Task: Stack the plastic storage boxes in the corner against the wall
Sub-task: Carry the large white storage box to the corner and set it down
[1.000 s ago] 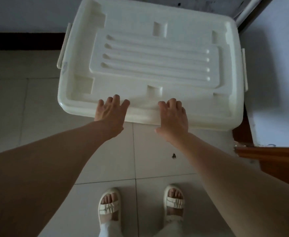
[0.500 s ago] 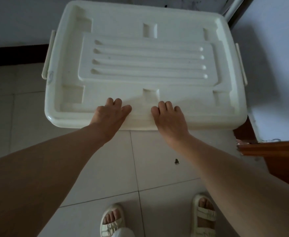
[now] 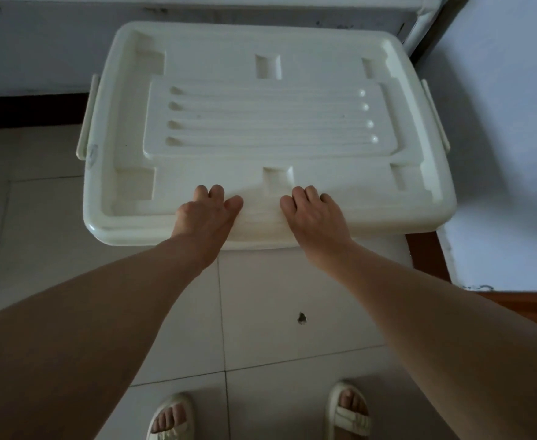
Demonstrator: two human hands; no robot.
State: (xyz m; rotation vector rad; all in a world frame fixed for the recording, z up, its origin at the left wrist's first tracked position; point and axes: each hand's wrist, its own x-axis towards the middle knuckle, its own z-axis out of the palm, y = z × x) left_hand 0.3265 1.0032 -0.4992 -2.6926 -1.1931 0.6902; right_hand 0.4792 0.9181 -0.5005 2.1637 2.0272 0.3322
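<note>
A cream plastic storage box (image 3: 267, 131) with its ribbed lid on fills the upper centre of the frame, its far edge close to the wall (image 3: 38, 52) at the top and its right side near the pale wall (image 3: 508, 154) on the right. Both hands rest flat on the near edge of the lid, fingers extended and pressing rather than curled around anything: the left hand (image 3: 207, 217) sits just left of the lid's middle notch, the right hand (image 3: 315, 217) just right of it. No brand, label or readable writing shows on the lid. A dark chip (image 3: 301, 318) marks the tiled floor (image 3: 38, 217) in the lower centre, above two sandalled feet (image 3: 349, 411).
</note>
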